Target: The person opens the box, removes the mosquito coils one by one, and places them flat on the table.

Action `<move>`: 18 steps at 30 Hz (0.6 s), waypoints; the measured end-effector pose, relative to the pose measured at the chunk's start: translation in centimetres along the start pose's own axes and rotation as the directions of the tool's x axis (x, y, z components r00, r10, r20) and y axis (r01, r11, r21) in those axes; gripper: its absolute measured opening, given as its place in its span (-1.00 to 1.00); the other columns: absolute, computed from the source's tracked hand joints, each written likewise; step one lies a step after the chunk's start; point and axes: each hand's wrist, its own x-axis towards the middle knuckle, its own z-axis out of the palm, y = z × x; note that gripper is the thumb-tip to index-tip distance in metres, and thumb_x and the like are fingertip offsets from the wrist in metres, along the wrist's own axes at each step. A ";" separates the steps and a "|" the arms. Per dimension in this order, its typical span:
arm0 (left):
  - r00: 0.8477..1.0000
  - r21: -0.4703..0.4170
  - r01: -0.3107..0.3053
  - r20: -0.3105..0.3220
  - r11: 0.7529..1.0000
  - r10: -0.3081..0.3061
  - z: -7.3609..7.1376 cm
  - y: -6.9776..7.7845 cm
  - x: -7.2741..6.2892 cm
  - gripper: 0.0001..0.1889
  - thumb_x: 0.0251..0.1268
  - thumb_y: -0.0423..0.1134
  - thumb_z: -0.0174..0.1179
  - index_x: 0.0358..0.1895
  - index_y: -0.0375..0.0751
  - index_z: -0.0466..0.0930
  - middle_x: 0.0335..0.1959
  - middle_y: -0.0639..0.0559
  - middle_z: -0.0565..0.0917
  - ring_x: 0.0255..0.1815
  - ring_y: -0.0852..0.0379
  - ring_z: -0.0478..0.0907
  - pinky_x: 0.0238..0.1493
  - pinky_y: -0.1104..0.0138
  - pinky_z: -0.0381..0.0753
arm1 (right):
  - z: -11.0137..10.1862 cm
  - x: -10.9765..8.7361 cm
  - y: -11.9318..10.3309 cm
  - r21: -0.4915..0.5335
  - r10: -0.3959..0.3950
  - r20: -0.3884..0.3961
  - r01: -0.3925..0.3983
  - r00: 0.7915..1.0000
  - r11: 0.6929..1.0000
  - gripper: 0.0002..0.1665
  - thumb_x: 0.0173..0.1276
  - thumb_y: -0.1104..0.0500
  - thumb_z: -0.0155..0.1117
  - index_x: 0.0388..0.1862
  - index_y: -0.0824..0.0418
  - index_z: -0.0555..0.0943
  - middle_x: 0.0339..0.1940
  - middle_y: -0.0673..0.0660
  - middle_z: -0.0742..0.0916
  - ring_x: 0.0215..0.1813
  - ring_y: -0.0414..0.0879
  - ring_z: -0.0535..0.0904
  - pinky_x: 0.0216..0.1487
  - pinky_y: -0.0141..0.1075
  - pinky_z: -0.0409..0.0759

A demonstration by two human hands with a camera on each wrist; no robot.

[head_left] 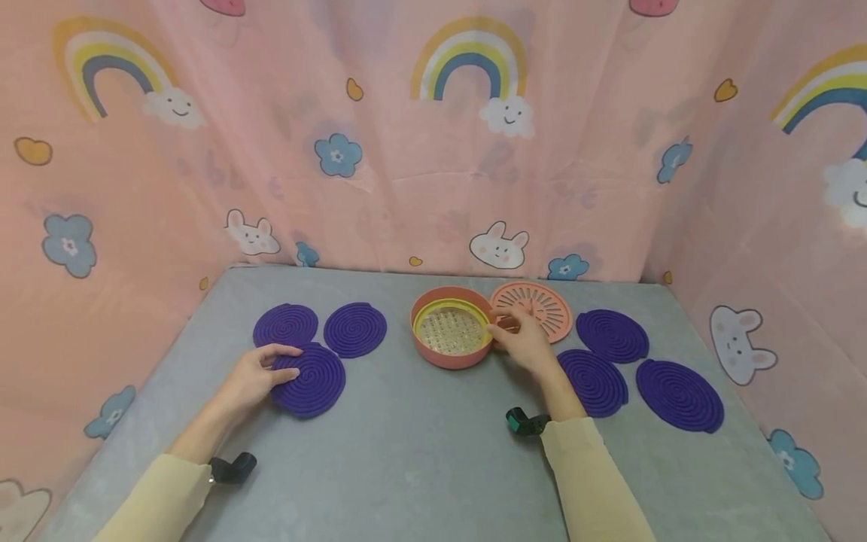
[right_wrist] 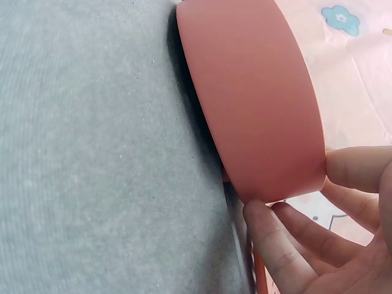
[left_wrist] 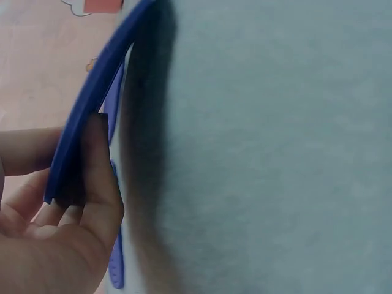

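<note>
Between thumb and fingers, my left hand (head_left: 247,380) pinches a purple mosquito coil (head_left: 313,390) by its left edge. The left wrist view shows that coil edge-on and tilted, raised off the table, its shadow beside it. At the back middle stands a round salmon-coloured mosquito coil holder (head_left: 450,363), with a yellow ring (head_left: 421,315) and a metallic mesh inside. My right hand (head_left: 528,342) grips its right side, with fingertips (right_wrist: 260,214) at the bottom edge and another finger near the rim. Its slotted orange lid (head_left: 555,312) lies behind this hand.
Two more coils lie at left, a near one (head_left: 286,325) and one beside it (head_left: 355,330). At right are three others: a back coil (head_left: 612,335), a front coil (head_left: 596,384) and an outer coil (head_left: 679,395). A pink printed curtain (head_left: 379,211) encloses the grey table (head_left: 406,459).
</note>
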 end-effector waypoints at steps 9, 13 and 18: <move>1.000 0.056 -0.017 -0.004 0.998 0.017 0.7 -0.7 -0.1 -0.51 0.33 -0.37 0.31 0.29 -0.42 0.46 0.38 -0.55 0.33 0.41 -0.46 0.30 0.35 -0.19 0.32 | -0.4 -0.4 0.3 0.007 -0.001 0.000 0.001 1.000 1.000 -0.52 0.51 0.11 0.29 0.33 0.21 0.54 0.20 0.35 0.59 0.21 0.23 0.56 0.06 -0.08 0.69; 0.994 0.263 -0.092 -0.032 0.961 0.104 0.4 -0.3 -0.2 -0.49 0.33 -0.34 0.32 0.30 -0.41 0.45 0.21 -0.53 0.49 0.17 -0.43 0.52 0.11 -0.15 0.54 | -0.7 -0.6 0.3 0.000 0.008 0.003 -0.008 1.000 1.000 -0.52 0.51 0.09 0.29 0.33 0.20 0.54 0.22 0.34 0.58 0.24 0.23 0.54 0.10 -0.06 0.67; 0.985 0.470 -0.152 -0.005 0.870 0.175 -0.3 0.9 -0.2 -0.52 0.33 -0.29 0.31 0.24 -0.48 0.48 0.11 -0.52 0.58 0.07 -0.42 0.59 0.04 -0.21 0.55 | -1.5 -0.6 0.2 0.001 0.002 0.033 -0.002 0.999 1.000 -0.47 0.54 0.05 0.24 0.39 0.21 0.49 0.25 0.35 0.58 0.24 0.23 0.55 0.09 -0.06 0.67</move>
